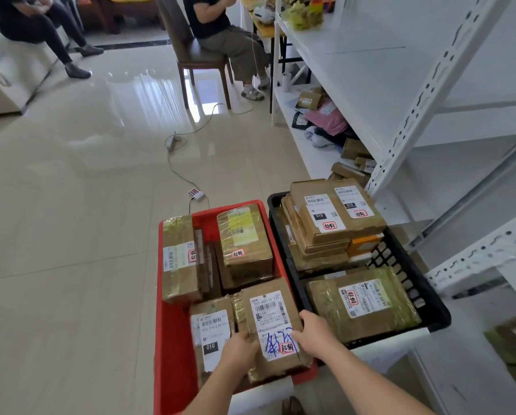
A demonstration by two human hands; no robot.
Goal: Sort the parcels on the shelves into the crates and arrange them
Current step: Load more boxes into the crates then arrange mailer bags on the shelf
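Gripping a creased brown parcel [273, 324] — white label, blue scrawl — both hands' fingers [244, 336] curl round it.

Brown taped parcels [244, 244] fill the red crate [172, 324] and neighbouring black crate [430, 298], labels up.

Bright, even daylight indoors; source seems to be a window up and to the left, mirrored as a broad white glare patch on the glossy floor tiles [149, 94]; soft shadows only, beneath the chair [196, 55] and inside the crates; tape-wrapped parcels [246, 244] throw small specular glints; white shelving [370, 70] close to washed out; wide-angle bending strong at the edges, shelf uprights bowed and splayed; centre fairly sharp, labels partly legible; far corners soft and smeared.
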